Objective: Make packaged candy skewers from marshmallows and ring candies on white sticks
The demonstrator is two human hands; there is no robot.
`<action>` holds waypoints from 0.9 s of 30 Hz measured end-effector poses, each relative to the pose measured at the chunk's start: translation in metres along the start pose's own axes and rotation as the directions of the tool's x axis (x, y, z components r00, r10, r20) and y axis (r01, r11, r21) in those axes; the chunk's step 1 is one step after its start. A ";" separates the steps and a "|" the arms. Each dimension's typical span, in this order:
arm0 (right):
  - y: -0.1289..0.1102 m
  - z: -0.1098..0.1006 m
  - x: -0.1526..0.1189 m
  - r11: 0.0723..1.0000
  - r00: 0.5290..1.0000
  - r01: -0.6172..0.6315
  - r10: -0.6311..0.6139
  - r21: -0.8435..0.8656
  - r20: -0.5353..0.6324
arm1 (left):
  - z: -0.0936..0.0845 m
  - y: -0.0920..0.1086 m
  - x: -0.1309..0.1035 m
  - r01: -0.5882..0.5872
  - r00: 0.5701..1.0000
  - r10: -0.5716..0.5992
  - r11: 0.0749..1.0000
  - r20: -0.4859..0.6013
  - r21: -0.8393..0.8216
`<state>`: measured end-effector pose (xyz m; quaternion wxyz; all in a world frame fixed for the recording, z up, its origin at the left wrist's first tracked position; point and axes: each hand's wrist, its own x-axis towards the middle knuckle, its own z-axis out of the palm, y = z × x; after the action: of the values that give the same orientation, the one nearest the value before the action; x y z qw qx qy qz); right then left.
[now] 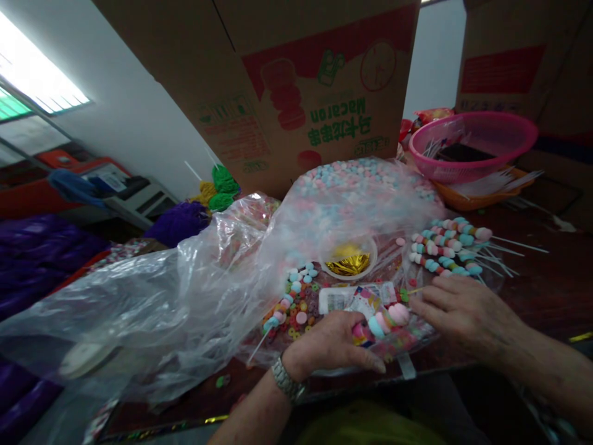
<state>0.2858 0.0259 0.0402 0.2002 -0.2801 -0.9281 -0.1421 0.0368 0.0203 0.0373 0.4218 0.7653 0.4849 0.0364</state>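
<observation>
My left hand (pixel 331 343), with a metal watch on the wrist, is closed around the lower end of a marshmallow skewer (pixel 386 320), where a colourful printed wrapper shows. Pink and pale blue marshmallows stick out past its fingers. To the right, my right hand (pixel 463 312) pinches the end of a thin gold strip (pixel 416 291), which looks like a twist tie. Behind the hands stands a clear round tub (pixel 348 276) holding gold twist ties (pixel 349 264). A white printed packet (pixel 336 299) lies between the tub and my left hand.
A large clear bag of marshmallows (pixel 343 191) leans before a cardboard box (pixel 287 93). Finished-looking skewers (pixel 447 244) are piled at right, below a pink basket (pixel 472 164). Ring-shaped candies (pixel 301 309) and another skewer (pixel 273 315) lie at left.
</observation>
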 end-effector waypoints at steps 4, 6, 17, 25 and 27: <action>-0.015 0.009 0.004 0.995 0.999 0.012 -0.017 0.101 0.050 | 0.006 0.007 0.008 -0.032 0.998 0.042 0.981 -0.047 0.194; -0.024 0.017 0.003 0.990 0.995 -0.036 0.024 0.134 0.095 | 0.011 0.010 0.011 -0.041 0.996 0.057 0.971 -0.064 0.236; -0.012 0.017 -0.004 0.981 0.998 -0.059 0.063 0.186 -0.012 | -0.011 -0.004 -0.008 0.001 1.000 -0.002 0.963 0.002 0.268; -0.001 -0.018 0.000 0.984 0.971 0.177 -0.178 -0.020 -0.159 | -0.011 -0.001 -0.007 0.182 0.846 0.053 0.906 0.530 -0.382; -0.004 -0.020 0.000 0.979 0.971 0.203 -0.204 -0.018 -0.129 | -0.011 0.000 -0.005 0.245 0.802 0.051 0.881 0.595 -0.405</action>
<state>0.2901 0.0152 0.0575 0.2438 -0.1742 -0.9365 -0.1821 0.0288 0.0232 0.0466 0.7221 0.5885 0.3465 -0.1105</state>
